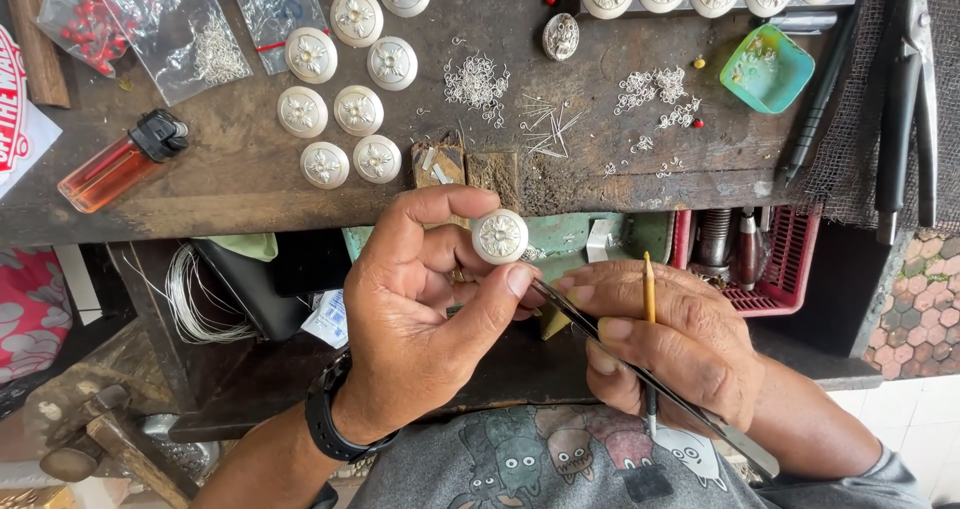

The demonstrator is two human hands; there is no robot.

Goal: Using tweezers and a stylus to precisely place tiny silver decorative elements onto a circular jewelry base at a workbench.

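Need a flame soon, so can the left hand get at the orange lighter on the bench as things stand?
Probably not yet: the left hand holds a round white disc, though nothing blocks the lighter.

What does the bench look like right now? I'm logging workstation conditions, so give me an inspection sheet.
Surface: worn dark wooden bench, scratched.
Job's things: round white disc with silver flower pinched in left hand; tweezers and thin brush in right hand.
Clutter: loose matching discs, piles of tiny silver rings, orange lighter, bags of beads, teal dish, pliers.
Grippers: both hands closed on their items.
Cables: coil of silver wire under bench.
Surroundings: red basket, hammer.
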